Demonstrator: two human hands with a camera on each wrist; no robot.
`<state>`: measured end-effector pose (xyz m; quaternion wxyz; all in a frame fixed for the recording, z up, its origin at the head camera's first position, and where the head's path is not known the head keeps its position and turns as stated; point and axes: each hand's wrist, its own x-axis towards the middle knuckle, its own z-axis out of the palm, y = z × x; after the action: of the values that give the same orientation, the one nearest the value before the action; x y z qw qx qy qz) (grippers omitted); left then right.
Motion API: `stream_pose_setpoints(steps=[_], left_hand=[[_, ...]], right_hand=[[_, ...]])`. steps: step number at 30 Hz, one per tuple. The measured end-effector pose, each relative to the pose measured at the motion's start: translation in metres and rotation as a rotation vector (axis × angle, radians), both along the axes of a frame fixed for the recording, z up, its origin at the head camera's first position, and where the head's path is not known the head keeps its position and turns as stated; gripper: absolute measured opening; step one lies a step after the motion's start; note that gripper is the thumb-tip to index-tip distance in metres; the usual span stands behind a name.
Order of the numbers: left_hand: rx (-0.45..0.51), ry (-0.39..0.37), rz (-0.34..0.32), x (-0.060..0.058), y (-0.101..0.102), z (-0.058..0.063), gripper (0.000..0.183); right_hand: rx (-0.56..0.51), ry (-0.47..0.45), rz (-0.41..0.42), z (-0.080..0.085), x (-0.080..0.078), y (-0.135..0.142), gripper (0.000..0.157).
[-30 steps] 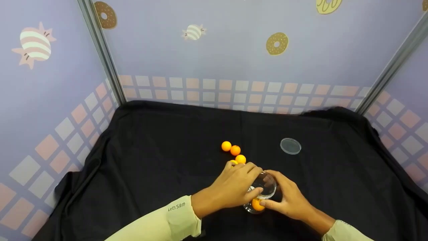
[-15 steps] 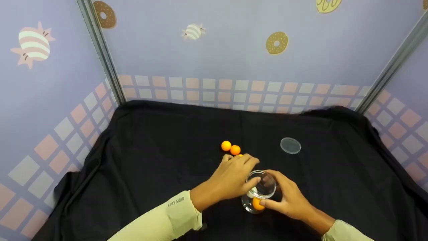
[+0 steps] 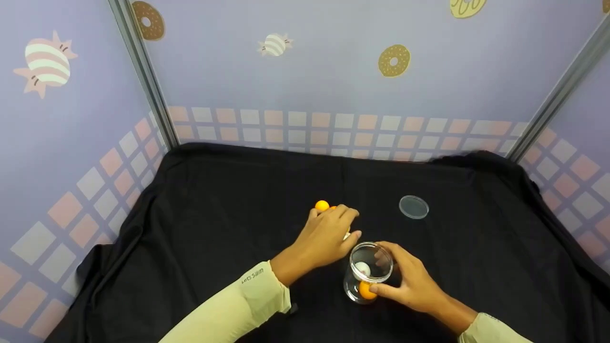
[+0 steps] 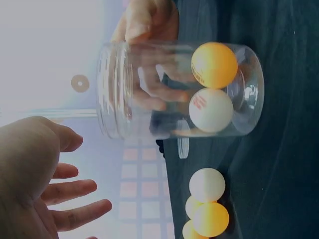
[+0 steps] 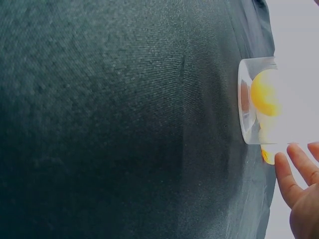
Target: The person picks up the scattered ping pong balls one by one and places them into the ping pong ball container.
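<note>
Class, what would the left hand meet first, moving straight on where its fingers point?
The left hand would probably meet the loose balls on the black cloth first, though depth is unclear.

One clear jar [image 4: 174, 114] holds one orange ball [image 4: 215, 64] and one white ball [image 4: 211, 110]. From the jar in the head view, one round lid [image 3: 414, 207] lies at one o'clock, at least four loose balls [image 3: 321, 206] toward eleven.

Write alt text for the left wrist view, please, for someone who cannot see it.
The right hand grips a clear jar holding an orange ball and a white ball, in a picture turned sideways. The left hand, holding nothing, is near the jar's mouth with fingers apart; more balls lie on the dark cloth.
</note>
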<state>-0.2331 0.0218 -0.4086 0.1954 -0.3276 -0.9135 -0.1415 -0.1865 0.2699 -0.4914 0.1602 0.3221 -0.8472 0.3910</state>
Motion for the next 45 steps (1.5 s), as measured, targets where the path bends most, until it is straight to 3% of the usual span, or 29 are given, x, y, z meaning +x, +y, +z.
stream_pose_setpoints(steps=[18,45], left_hand=[[-0.021,-0.056,0.069,-0.024,-0.002,-0.029,0.041],[-0.101,-0.089,0.057,-0.030,0.017,-0.067,0.030]], right_hand=[[0.005,-0.011,-0.017,0.000,-0.001,0.000,0.082],[-0.007,-0.004,-0.018,-0.002,0.000,0.000,0.082]])
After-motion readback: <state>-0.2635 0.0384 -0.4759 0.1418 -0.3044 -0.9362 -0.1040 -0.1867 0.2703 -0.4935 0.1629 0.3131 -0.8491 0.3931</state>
